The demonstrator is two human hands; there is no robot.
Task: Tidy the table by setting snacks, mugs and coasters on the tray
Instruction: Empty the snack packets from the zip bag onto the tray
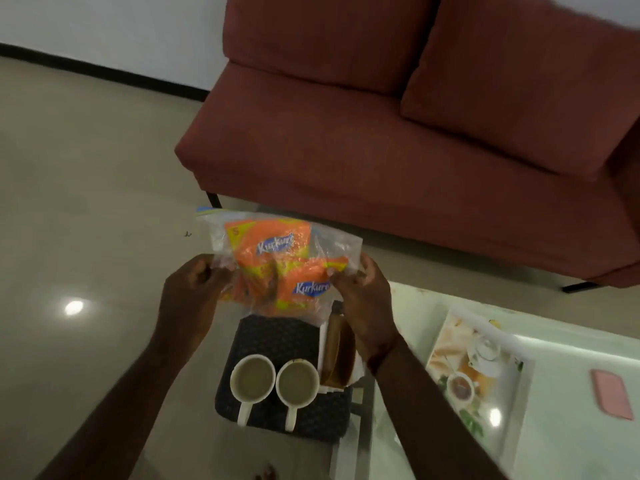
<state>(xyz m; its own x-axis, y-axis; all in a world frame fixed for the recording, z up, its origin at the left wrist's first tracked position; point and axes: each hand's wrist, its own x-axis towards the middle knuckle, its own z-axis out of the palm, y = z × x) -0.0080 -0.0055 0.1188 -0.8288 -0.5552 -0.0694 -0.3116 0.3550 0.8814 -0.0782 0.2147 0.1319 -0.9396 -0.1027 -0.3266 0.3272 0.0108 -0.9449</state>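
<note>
I hold up a clear plastic bag [277,261] with orange Kurkure snack packets inside. My left hand [194,289] pinches its left edge and my right hand [363,292] pinches its right edge. Below the bag, two white mugs [252,378] [297,383] with a pale drink stand side by side on a dark patterned stool seat [277,337], handles toward me. Brown wooden coasters in a holder [341,355] lie right of the mugs, partly behind my right wrist. A printed tray [478,372] rests on the glass table to the right.
The glass table [571,358] fills the lower right, with a pink flat object [611,393] near its right edge. A maroon sofa [398,133] stands beyond the table. Glossy beige floor [86,202] spreads to the left.
</note>
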